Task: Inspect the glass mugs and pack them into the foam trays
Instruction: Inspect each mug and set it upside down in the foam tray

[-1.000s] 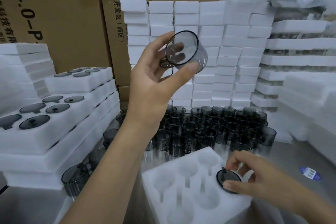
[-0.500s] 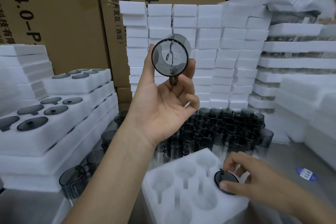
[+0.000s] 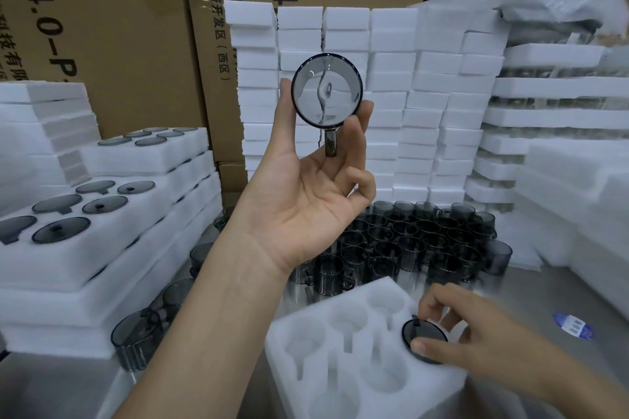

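Foam is crowding the work area on three sides: filled trays (image 3: 102, 231) are stacking up on the left, columns of foam blocks (image 3: 374, 95) are rising at the back, and more layered foam (image 3: 544, 112) is piling on the right. The only bare stretch of the steel table (image 3: 544, 289) is lying to the right of the near foam tray (image 3: 340, 350), where a blue sticker (image 3: 573, 325) is showing. The left hand (image 3: 306, 201) is reaching up into the free air above a packed cluster of dark mugs (image 3: 418, 241), palm toward the camera. It is pinching the raised mug (image 3: 326, 92) between thumb and fingertips, with the mug's round end facing the lens and its handle hanging down toward the palm. The right hand (image 3: 476, 340) is working low at the near foam tray's far right corner. Its thumb and curled fingers are closing round the seated mug (image 3: 423, 338), which is sitting in a pocket there, while the other pockets are showing white. Another mug (image 3: 136, 340) is standing on the table just beside the left stack, under the left forearm. Behind everything, printed cardboard boxes (image 3: 136, 27) are walling off the room.
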Motion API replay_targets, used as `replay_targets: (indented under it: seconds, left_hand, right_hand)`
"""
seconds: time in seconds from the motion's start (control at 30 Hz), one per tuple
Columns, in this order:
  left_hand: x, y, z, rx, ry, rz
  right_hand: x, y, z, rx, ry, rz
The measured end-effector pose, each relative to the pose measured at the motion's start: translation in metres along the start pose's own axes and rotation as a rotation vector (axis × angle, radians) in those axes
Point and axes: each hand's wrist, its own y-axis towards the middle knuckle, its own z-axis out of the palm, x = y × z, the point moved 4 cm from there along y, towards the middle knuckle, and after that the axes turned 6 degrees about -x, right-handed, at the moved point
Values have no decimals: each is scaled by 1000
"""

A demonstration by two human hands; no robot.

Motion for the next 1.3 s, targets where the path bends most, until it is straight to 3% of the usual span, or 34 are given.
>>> replay_targets:
  seconds: [0.5,0.6,0.73,0.83,0.93,1.13,1.3]
  left_hand:
    - [-13,4,-10,-227,635,296]
    - [-19,1,-8,-238,811,375]
    - [-27,-8,-3,-256,1055,509]
    - [-31,-12,1,-272,1188,631]
    - [-36,-17,3,-324,1211,736]
    - [-43,-23,5,-340,1334,800]
    - [-51,-25,5,-177,1504,839]
  right_hand:
    - [7,-3,-2,-31,-111,-21]
    - [33,-4,-9,-252,-136,-157]
    - [109,4,-27,-626,158,-406]
    - [163,10,-56,-800,145,-591]
    - [191,14,-77,-827,12,-679]
    - [195,25,-80,-742,-76,-674]
    - [189,23,-93,-768,45,-719]
